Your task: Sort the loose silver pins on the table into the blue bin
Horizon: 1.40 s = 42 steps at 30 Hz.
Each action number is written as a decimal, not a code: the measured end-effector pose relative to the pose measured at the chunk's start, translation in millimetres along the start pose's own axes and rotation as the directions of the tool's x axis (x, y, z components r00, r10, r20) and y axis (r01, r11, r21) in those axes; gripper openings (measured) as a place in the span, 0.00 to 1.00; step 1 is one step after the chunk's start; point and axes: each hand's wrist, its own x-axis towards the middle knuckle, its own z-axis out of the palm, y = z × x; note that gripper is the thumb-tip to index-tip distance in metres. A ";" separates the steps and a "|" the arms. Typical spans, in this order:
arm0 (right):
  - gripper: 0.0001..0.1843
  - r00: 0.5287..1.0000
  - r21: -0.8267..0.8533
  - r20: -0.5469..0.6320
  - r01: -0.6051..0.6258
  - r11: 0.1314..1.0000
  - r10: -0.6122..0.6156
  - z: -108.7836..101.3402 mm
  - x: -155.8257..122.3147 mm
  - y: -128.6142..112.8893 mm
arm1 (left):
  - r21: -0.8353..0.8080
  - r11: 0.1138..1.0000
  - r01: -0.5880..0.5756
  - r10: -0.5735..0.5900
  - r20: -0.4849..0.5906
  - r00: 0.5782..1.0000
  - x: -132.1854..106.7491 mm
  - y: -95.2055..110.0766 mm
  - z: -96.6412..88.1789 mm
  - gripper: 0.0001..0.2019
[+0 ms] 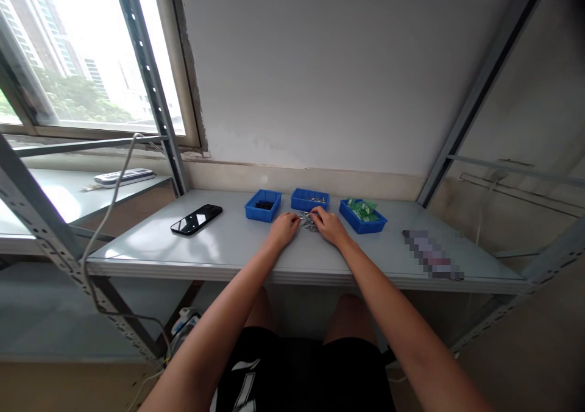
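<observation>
Fingertips of left hand (284, 226) and right hand (329, 224) curl onto the pins (309, 222); whether either pinches one, I cannot tell. Pins lie between both, equally near, with the middle bin (297, 202) just beyond.

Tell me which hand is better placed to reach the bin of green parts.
Probably the right hand: the green-parts bin stands just beside it, while the left hand lies beyond the metal pieces.
</observation>
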 end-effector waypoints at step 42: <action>0.12 0.978 -0.159 0.189 0.116 0.980 -0.085 -0.4 -0.5 -9.6 | -0.169 0.971 -0.167 0.168 -0.010 0.986 -0.2 1.4 0.0 0.08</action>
